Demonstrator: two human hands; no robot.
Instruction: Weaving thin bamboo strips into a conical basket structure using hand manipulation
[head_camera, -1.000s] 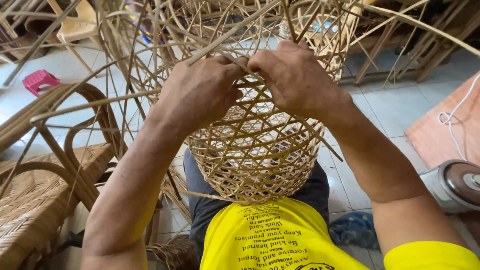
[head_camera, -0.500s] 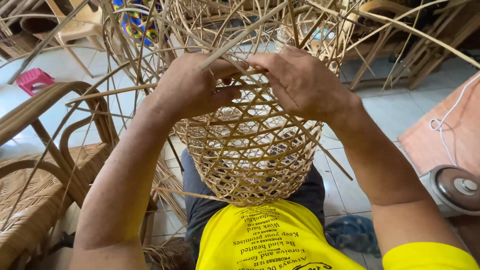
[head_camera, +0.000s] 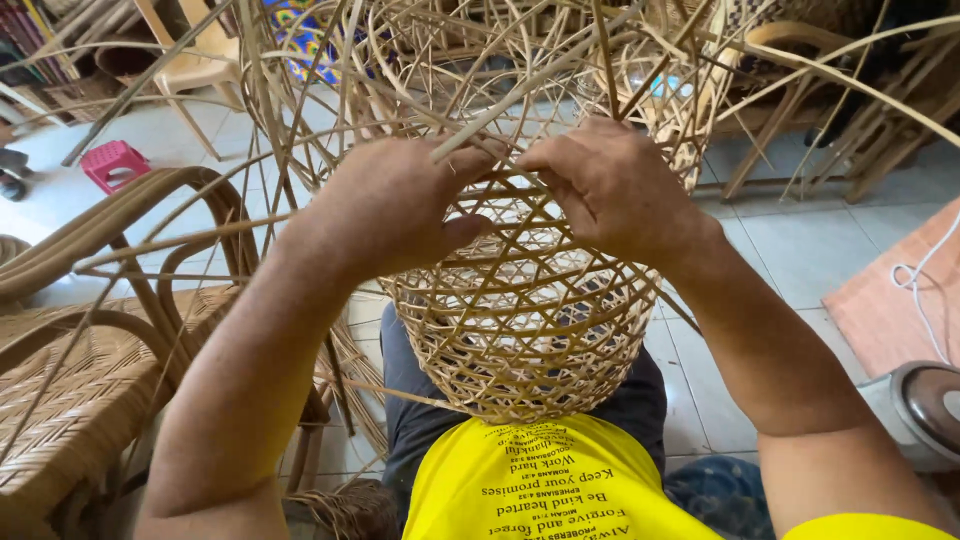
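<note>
Mid-weave on the basket (head_camera: 520, 330), which sat in the lap right under both hands; left hand (head_camera: 395, 205) and right hand (head_camera: 610, 185) pinched loose cane strips (head_camera: 480, 130). Next tuck probably needed a firm pull

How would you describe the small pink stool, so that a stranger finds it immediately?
Start at the woven cane armchair on the left and look beyond its curved armrest to the pale tiled floor. There stands the small pink plastic stool, the only bright pink thing among tan cane pieces.
</note>
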